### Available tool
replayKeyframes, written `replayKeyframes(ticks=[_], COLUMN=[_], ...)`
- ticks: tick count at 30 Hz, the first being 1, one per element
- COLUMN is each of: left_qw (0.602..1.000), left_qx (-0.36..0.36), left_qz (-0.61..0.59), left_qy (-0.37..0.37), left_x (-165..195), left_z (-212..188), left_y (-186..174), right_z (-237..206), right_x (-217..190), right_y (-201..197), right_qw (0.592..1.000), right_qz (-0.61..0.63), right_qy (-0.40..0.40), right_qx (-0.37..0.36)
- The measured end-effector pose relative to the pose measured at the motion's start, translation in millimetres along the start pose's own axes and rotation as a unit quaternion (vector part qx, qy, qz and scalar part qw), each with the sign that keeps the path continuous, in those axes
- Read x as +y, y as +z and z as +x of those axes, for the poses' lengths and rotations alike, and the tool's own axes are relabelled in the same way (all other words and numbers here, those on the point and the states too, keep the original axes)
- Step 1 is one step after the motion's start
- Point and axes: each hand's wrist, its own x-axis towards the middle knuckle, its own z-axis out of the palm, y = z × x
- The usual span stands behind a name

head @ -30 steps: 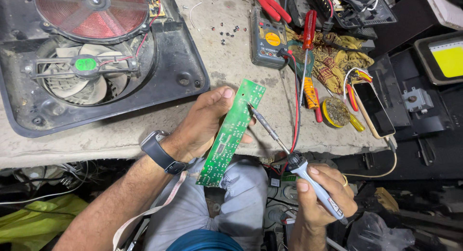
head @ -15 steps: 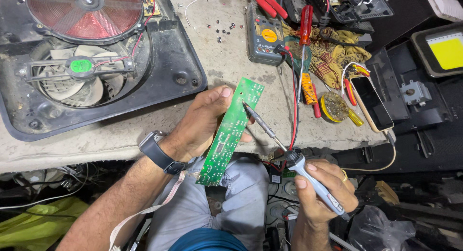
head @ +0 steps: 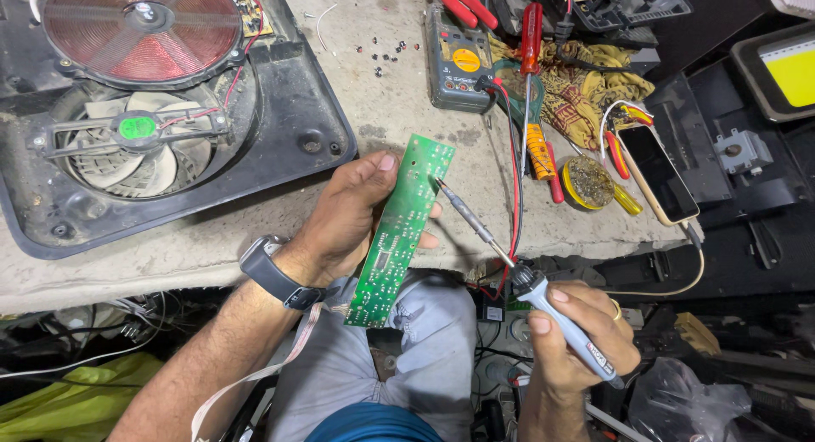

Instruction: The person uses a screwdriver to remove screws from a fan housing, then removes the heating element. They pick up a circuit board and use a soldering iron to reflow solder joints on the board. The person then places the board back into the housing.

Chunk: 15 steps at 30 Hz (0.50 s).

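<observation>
Two hands share this job in the head view. My left hand (head: 344,217) closes around the long green circuit board (head: 401,230), thumb on one edge and fingers behind, holding it tilted over the front edge of the worktop (head: 255,255) in the middle of the frame. My right hand (head: 581,336), lower right, grips the soldering iron (head: 509,264) like a pen; its tip touches the board's right edge near the upper end.

To do this well, I judge the board should be kept steady against my palm, the tip resting on one joint only, and my left fingers held clear of the hot shaft.

Around it: an opened induction cooker (head: 161,111) with its copper coil and fan fills the upper left. A multimeter (head: 458,64) lies at top centre, its red lead (head: 515,187) running down just beside the iron, close enough to be scorched, I think. A red-handled screwdriver (head: 531,34) lies to the right of the meter, with a round solder tin (head: 586,183) and a phone (head: 658,174) further right. Small loose screws (head: 386,56) dot the worktop well above the board.
</observation>
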Motion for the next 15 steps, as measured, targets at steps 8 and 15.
replayKeyframes(ticks=[8, 15], left_qw=[1.0, 1.0], left_qx=[0.018, 0.005], left_qz=[0.009, 0.014], left_qy=[-0.008, 0.011], left_x=[-0.6, -2.3], left_z=[0.2, 1.1], left_y=[0.9, -0.4], right_z=[6.0, 6.6], right_x=[2.1, 2.4], right_y=[7.0, 10.6], right_qw=[0.999, 0.999], right_qz=[0.0, -0.005], right_qy=[-0.001, -0.014], right_qx=[-0.04, -0.052])
